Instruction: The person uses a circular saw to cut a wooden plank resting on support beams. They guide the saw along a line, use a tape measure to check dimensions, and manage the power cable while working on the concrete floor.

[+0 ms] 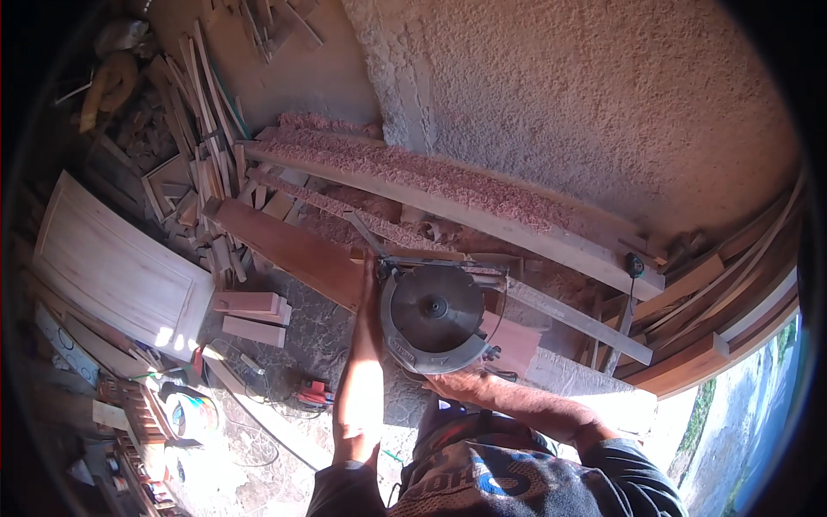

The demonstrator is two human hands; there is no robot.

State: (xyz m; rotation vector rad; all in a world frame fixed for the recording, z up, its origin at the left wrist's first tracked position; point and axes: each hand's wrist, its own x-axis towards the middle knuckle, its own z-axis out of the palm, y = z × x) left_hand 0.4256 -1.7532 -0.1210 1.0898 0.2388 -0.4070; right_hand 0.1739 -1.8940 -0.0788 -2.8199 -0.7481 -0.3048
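A circular saw [469, 306] with a large round blade faces up in the middle of the view, above a reddish-brown board [284, 250] and a pale pink board [517, 340]. My left hand [372, 269] is closed on the metal base plate at the saw's upper left; its fingers are partly hidden. Under the lower edge of the saw, my right hand [448, 383] grips its body, with the fingertips mostly out of sight. A long timber beam [517, 215] covered in pink shavings lies beyond the saw.
A white panel [121, 267] and stacked offcuts [254, 319] are at the left, with red tools [314, 394], cords and a bucket [191, 418] on the floor. Scrap strips [194, 129] lean at the upper left. Curved boards [724, 302] stand at the right. A rough wall [560, 86] rises beyond the beam.
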